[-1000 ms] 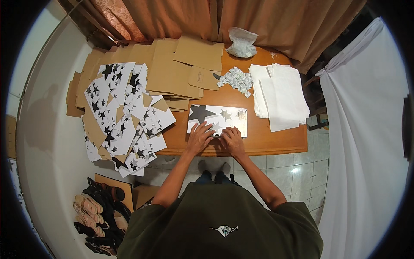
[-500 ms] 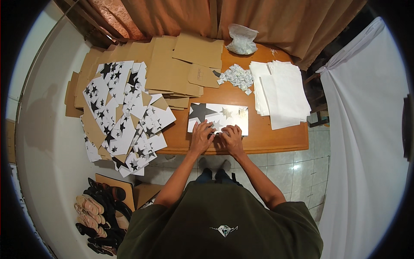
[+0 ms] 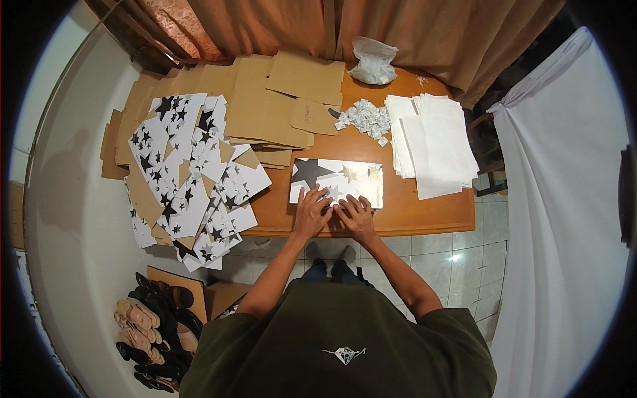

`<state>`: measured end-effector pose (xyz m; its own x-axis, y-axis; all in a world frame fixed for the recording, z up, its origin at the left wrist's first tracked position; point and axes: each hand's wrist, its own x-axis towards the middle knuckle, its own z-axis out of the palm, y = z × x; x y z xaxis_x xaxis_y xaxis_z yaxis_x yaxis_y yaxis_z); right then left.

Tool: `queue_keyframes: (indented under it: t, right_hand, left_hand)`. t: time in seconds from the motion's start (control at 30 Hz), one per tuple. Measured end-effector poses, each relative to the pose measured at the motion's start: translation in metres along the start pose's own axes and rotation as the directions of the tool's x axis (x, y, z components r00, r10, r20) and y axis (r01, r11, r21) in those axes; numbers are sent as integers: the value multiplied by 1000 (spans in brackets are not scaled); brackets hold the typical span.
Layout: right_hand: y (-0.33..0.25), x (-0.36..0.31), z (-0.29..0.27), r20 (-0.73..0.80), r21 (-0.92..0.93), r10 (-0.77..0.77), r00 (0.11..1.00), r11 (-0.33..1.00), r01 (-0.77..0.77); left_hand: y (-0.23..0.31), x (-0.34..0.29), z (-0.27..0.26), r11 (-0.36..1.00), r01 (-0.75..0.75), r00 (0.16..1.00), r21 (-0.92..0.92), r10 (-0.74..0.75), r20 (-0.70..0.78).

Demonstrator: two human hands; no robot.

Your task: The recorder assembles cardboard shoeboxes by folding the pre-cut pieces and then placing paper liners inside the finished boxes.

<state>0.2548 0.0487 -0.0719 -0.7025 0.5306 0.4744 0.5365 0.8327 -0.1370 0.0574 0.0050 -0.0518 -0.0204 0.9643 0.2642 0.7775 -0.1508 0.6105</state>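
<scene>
A white cardboard box [image 3: 343,174] printed with black and grey stars lies closed on the wooden table [image 3: 411,215], close to its front edge. My left hand [image 3: 312,211] rests on the front part of the box, fingers spread over its top. Beside it, my right hand [image 3: 356,215] also touches the front edge, with fingers stretched out and slightly bent. Both thumbs come near each other at the middle of that edge. Neither hand grips anything that I can see.
Star-printed flat boxes [image 3: 192,152] overlap at the left. Brown cardboard sheets [image 3: 265,113] are stacked behind them. Small white packets [image 3: 367,121], a plastic bag [image 3: 373,63] and white paper sheets [image 3: 438,146] lie at the back and right. Shoes [image 3: 156,325] stand at lower left.
My right hand has shifted slightly left along the box's front edge, its fingers a little straighter. The box stays in almost the same place.
</scene>
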Motion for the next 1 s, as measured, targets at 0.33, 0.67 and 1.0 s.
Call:
queue_keyframes:
  t: [0.33, 0.67, 1.0]
  right_hand:
    - [2, 3, -7, -12, 61, 8, 1000, 998, -7]
    - [5, 9, -5, -34, 188, 107, 994, 977, -99]
    - [7, 3, -11, 30, 103, 5, 1000, 995, -8]
  left_hand:
    - [-10, -9, 12, 990, -110, 994, 88, 111, -14]
    - [-7, -6, 14, 987, -114, 993, 111, 117, -17]
    - [-13, -11, 18, 985, -132, 991, 107, 135, -17]
